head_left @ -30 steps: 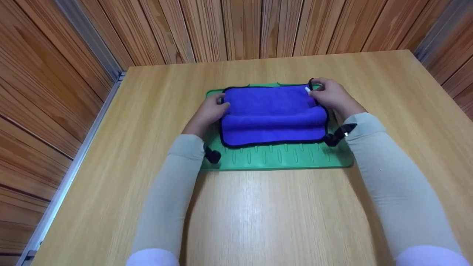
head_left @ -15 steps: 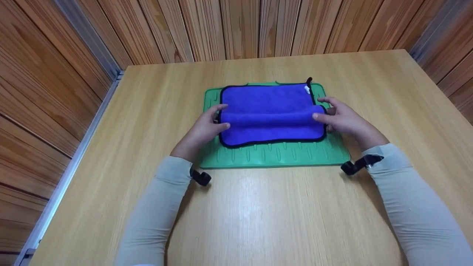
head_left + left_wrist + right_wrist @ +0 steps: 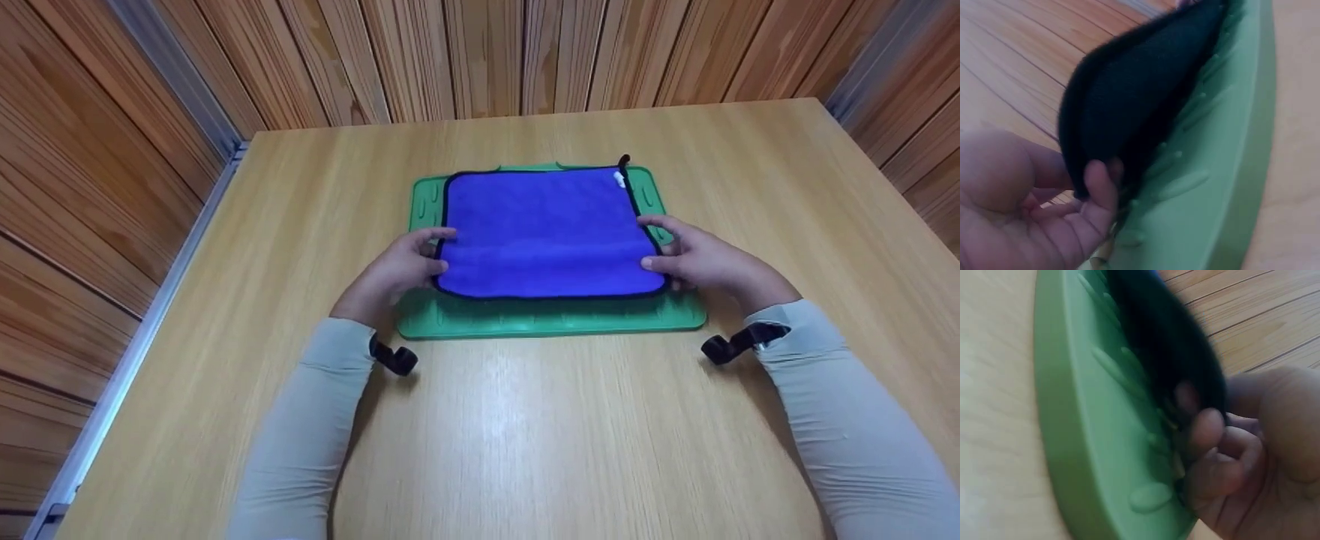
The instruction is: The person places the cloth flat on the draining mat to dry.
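Observation:
A blue cloth (image 3: 544, 225) with black edging lies over a green ridged mat (image 3: 551, 324). Its near edge is lifted off the ridges, and the dark underside (image 3: 1129, 95) shows in the left wrist view. My left hand (image 3: 394, 268) pinches the cloth's left side near the front corner, thumb on top and fingers beneath. On the opposite side my right hand (image 3: 709, 259) grips the right edge the same way, its fingertips curled under the cloth in the right wrist view. A white tag (image 3: 619, 179) and a black loop (image 3: 624, 160) sit at the far right corner.
The mat rests on a light wooden table (image 3: 495, 435). Wood-plank walls (image 3: 487, 60) stand behind it and at both sides. A black wrist mount (image 3: 394, 358) sticks out from each sleeve, low over the tabletop.
Both hands have come from the cloth's far part toward its near corners and taken hold there. The raised fold across the cloth has flattened, and the near edge has lifted.

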